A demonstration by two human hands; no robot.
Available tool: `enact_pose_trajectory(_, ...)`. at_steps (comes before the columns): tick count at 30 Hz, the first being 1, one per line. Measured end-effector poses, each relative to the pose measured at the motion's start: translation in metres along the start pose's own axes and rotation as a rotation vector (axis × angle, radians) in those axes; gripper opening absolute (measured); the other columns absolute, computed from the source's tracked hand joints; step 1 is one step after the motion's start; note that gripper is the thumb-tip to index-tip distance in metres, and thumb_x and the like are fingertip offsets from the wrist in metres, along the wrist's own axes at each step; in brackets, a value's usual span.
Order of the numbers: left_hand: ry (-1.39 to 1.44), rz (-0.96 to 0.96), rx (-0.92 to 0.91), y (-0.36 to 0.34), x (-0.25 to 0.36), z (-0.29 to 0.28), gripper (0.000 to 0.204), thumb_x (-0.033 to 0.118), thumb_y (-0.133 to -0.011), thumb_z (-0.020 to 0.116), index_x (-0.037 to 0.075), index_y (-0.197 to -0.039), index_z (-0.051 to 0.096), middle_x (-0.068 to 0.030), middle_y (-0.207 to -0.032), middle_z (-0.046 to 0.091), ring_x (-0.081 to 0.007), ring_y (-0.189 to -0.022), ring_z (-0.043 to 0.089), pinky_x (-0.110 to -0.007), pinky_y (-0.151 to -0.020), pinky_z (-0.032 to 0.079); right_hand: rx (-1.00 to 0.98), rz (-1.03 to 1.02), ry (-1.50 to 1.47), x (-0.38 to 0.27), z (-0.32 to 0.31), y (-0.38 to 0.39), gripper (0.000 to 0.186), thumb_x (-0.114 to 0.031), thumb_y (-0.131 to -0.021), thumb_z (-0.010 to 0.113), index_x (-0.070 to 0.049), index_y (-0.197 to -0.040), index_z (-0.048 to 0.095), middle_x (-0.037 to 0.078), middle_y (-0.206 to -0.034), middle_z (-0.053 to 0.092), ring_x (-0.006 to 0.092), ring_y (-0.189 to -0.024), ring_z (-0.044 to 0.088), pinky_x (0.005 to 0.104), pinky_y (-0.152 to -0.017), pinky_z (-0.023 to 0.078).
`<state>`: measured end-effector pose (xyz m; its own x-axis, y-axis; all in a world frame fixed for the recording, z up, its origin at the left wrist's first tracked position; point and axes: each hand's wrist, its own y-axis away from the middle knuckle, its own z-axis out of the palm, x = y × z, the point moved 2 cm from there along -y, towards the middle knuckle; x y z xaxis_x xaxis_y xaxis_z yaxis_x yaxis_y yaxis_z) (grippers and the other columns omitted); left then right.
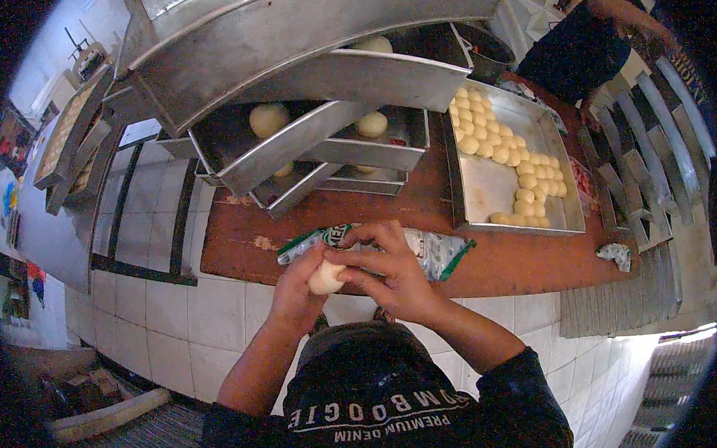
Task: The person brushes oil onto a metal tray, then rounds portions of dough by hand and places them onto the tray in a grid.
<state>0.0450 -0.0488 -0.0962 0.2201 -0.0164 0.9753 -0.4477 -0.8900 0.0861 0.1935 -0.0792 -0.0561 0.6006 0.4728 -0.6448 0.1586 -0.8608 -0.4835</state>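
Note:
Between my left hand point(297, 285) and my right hand point(384, 266) is a pale dough ball point(326, 276), gripped by the fingers of both, near the front edge of a brown wooden table point(533, 261). A green and silver plastic packet point(446, 256) lies on the table just behind my hands. To the right, a metal tray point(492, 196) holds several rows of small dough balls point(525, 167).
Stacked metal pans point(274, 69) stand at the back, some holding larger dough balls point(268, 119). Another person in dark clothes point(566, 51) is at the upper right, beside more stacked pans point(648, 158). Trays point(75, 131) sit on a counter at the left. The floor is tiled point(164, 318).

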Motion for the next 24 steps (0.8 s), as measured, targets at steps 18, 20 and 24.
enact_pose_trajectory(18, 0.561, -0.158, -0.402, -0.02, 0.001, -0.008, 0.083, 0.068, -0.082, 0.011, 0.005, -0.13, 0.034, -0.0166, -0.123, 0.046, -0.0274, -0.113, 0.044, -0.037, -0.096, 0.036, -0.211, 0.078, -0.258, -0.005, 0.022, 0.022, 0.013, -0.007, -0.072, 0.067, -0.006, -0.084, 0.061, 0.006, -0.089, 0.059, 0.0235, -0.085, 0.056, 0.0301, -0.074, 0.045)
enact_pose_trajectory(20, 0.928, -0.255, -0.514, -0.039, -0.002, -0.009, 0.09, 0.074, -0.077, 0.014, 0.005, -0.134, 0.027, -0.0176, -0.13, 0.039, -0.0296, -0.119, 0.038, -0.04, -0.098, 0.033, -0.326, 0.196, -0.443, -0.004, 0.023, 0.012, 0.011, -0.008, -0.075, 0.066, -0.006, -0.083, 0.059, 0.005, -0.089, 0.059, 0.0205, -0.08, 0.057, 0.0307, -0.072, 0.047)
enact_pose_trajectory(24, 0.996, -0.019, -0.354, -0.028, 0.002, -0.007, 0.082, 0.066, -0.078, 0.034, 0.006, -0.134, 0.026, -0.0165, -0.132, 0.036, -0.0278, -0.118, 0.039, -0.04, -0.097, 0.034, -0.125, 0.781, -1.189, 0.014, 0.029, 0.008, 0.009, -0.011, -0.08, 0.062, -0.006, -0.085, 0.056, 0.004, -0.088, 0.059, 0.014, -0.074, 0.058, 0.0318, -0.069, 0.05)
